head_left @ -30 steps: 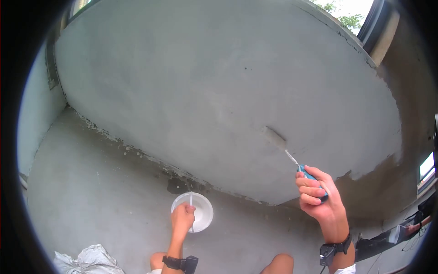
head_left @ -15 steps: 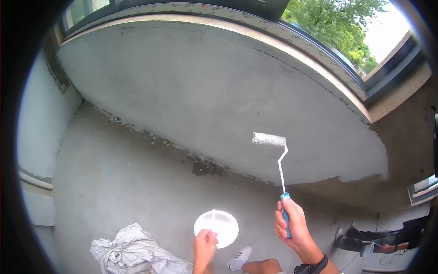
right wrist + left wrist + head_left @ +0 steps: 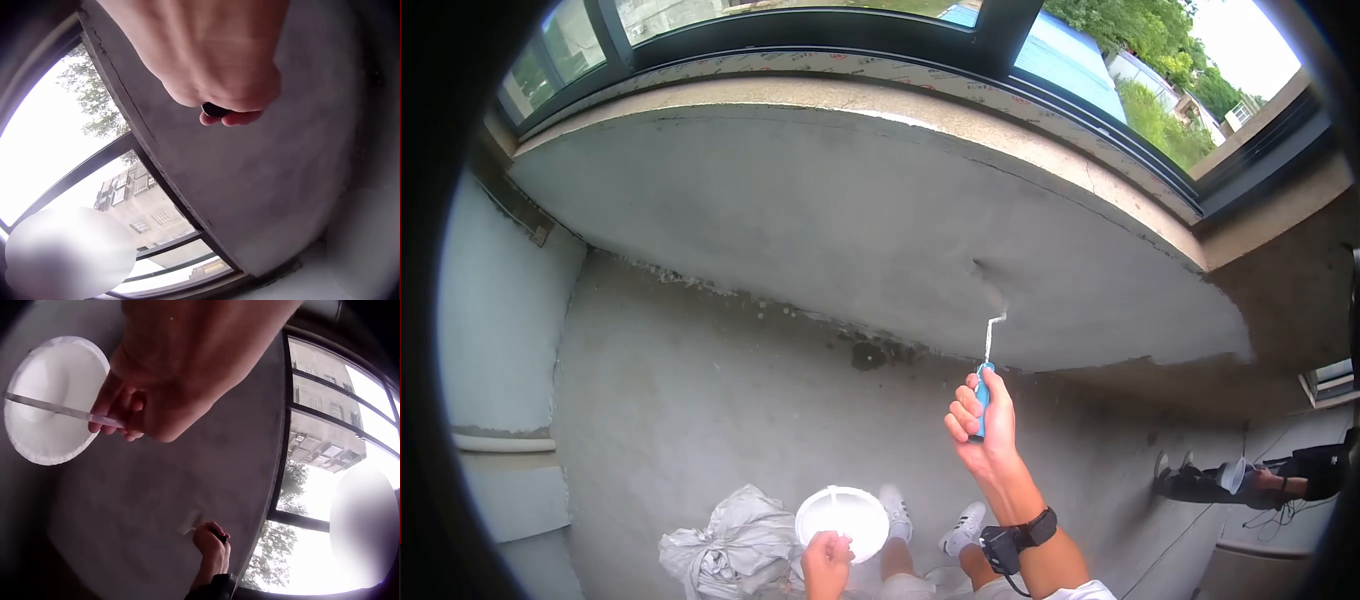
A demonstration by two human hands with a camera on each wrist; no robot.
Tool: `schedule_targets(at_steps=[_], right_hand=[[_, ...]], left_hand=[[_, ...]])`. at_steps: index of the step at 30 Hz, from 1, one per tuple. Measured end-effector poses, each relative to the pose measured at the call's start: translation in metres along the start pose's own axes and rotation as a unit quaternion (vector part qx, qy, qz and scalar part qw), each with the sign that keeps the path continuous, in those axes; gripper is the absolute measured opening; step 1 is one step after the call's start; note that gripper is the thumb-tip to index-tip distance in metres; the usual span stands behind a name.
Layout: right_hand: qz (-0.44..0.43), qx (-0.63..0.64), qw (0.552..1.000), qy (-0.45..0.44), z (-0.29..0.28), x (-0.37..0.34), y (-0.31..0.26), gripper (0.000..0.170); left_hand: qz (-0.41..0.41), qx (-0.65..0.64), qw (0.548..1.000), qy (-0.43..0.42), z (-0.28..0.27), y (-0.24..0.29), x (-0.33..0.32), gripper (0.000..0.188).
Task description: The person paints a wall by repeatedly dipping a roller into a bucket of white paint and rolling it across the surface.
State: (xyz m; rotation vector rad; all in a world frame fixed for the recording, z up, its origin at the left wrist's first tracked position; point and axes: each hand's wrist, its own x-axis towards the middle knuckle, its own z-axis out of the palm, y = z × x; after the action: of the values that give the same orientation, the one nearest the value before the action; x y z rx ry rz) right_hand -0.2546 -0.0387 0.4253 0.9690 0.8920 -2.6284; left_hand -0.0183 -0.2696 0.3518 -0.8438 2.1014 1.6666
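In the head view the right hand (image 3: 983, 415) grips the blue handle (image 3: 982, 400) of a paint roller. Its white wire (image 3: 989, 340) rises to the grey wall (image 3: 800, 210), where the roller head is hard to make out. The left hand (image 3: 827, 562) holds the handle strap of a white bucket (image 3: 867, 515) low in front of the body. In the left wrist view the fingers pinch that strap (image 3: 56, 407) across the round bucket (image 3: 56, 440). The right wrist view shows the right hand (image 3: 219, 69) curled round the dark handle end (image 3: 215, 110); the roller head is hidden there.
A crumpled grey-white sack (image 3: 735, 545) lies on the floor left of the bucket. Above the wall run a ledge (image 3: 880, 108) and dark-framed windows. A pipe (image 3: 505, 444) is at the left. Another person (image 3: 1280, 480) with a white container is at the right edge.
The head view has tilted up, showing more window. The roller, clear of a full side view earlier, has swung so its head is barely visible. Both hands keep their holds.
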Motion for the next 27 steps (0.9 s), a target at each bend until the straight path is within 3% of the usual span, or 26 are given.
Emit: schedule_targets(at_steps=[7, 14, 17, 20, 23, 27], right_hand=[[0.004, 0.049, 0.999, -0.009, 0.003, 0.000, -0.011, 0.028], [0.050, 0.068, 0.996, -0.005, 0.006, -0.003, -0.031, 0.026], [0.072, 0.015, 0.997, 0.017, 0.003, -0.010, -0.033, 0.027], [0.097, 0.014, 0.993, 0.058, 0.007, -0.011, -0.038, 0.027], [0.068, 0.005, 0.996, 0.054, 0.005, 0.002, -0.038, 0.028], [0.137, 0.109, 0.984, -0.016, -0.019, 0.020, -0.036, 0.030]], left_hand=[[0.025, -0.010, 1.000, -0.001, -0.019, 0.040, 0.022, 0.018], [0.017, -0.051, 0.999, 0.007, -0.004, 0.088, 0.030, 0.020], [-0.004, -0.108, 0.994, 0.019, 0.007, 0.101, 0.027, 0.016], [-0.027, -0.087, 0.996, 0.009, 0.016, 0.130, 0.023, 0.015], [-0.051, -0.069, 0.996, 0.003, 0.026, 0.142, 0.022, 0.016], [-0.057, -0.036, 0.998, -0.014, 0.041, 0.133, 0.029, 0.019]])
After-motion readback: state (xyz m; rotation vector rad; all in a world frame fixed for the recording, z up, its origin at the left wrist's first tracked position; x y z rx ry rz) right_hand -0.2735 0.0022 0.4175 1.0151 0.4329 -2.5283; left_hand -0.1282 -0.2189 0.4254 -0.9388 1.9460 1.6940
